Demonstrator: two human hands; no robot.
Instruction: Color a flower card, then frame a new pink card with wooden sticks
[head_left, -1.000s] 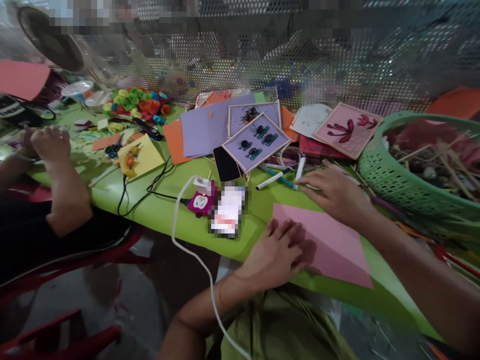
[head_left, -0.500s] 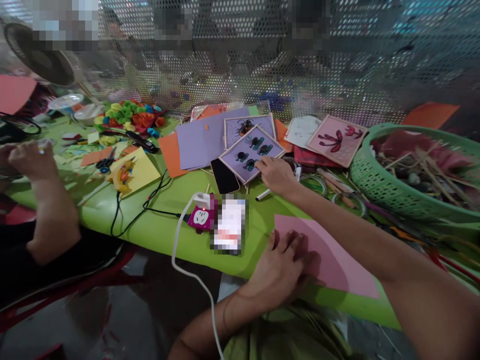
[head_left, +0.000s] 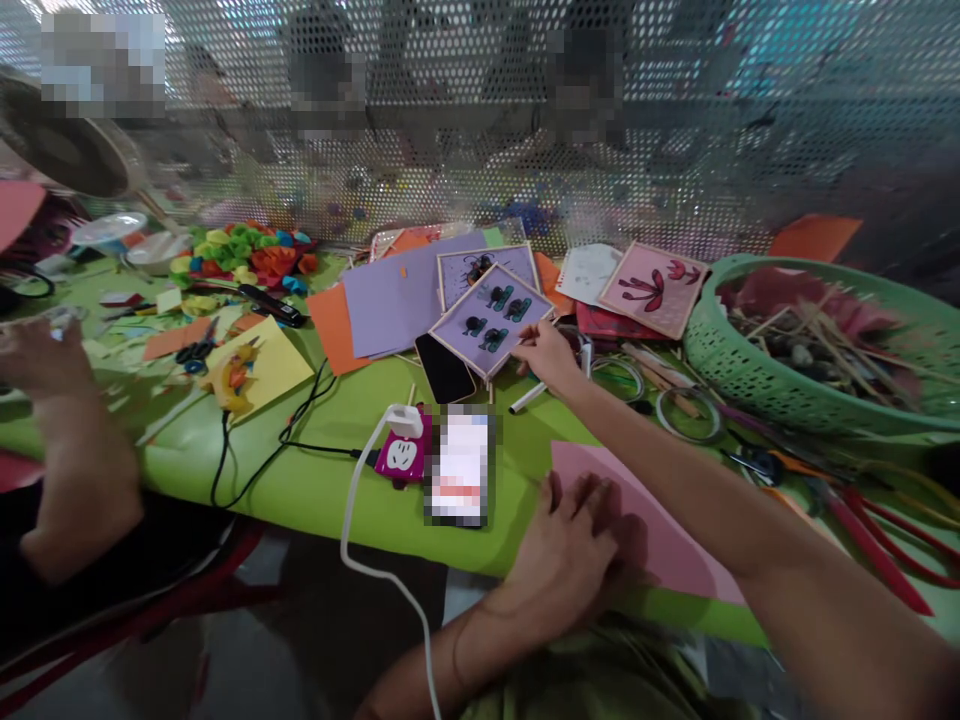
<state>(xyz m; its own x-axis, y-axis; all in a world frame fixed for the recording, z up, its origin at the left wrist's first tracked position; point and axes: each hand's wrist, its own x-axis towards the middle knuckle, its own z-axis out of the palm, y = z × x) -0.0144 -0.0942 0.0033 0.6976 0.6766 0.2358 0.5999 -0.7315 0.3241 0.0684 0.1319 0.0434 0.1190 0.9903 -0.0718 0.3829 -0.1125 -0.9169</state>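
Right hand [head_left: 551, 358] at right edge of purple picture [head_left: 491, 310], fingers bent; whether they pinch anything, too unclear to say. Left hand [head_left: 570, 545] palm down, fingers loosely spread, resting on left side of pink sheet [head_left: 671, 555]. Sheet lies along near edge of green table [head_left: 319, 505], partly beneath right forearm. White marker [head_left: 527, 398] just below right hand. Black phone [head_left: 444, 369] beside purple picture.

The pink sheet [head_left: 679, 562] under my L grip [head_left: 566, 545] looks matt & smooth, like paper. The counter [head_left: 517, 450] seems glossy plastic, v. smooth. Basket [head_left: 739, 368] is semi-gloss plastic; mesh wall [head_left: 450, 170], shiny metal.
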